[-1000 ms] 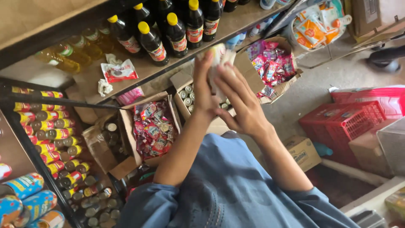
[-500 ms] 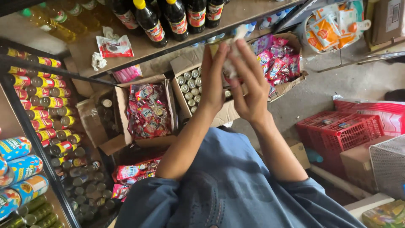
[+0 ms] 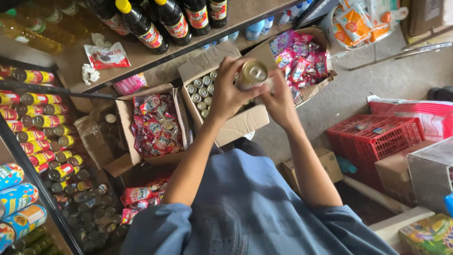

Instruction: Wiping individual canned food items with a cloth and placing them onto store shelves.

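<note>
Both my hands hold one small drink can (image 3: 252, 75) with a gold top, just above an open cardboard box (image 3: 236, 123) packed with several similar cans (image 3: 200, 92). My left hand (image 3: 229, 92) wraps the can's left side. On the other side my right hand (image 3: 279, 100) grips it with fingers curled around it. My blue sleeves and shirt (image 3: 245, 208) fill the bottom of the view.
A box of red snack packets (image 3: 155, 123) sits left of the can box, another box of pink packets (image 3: 302, 59) to the right. Dark sauce bottles (image 3: 155, 23) stand on the shelf above. A rack of cans (image 3: 40, 127) is at left, a red basket (image 3: 373, 139) at right.
My hands came down from near the shelf toward the can box and closed together. The can's gold top now faces the camera between them.
</note>
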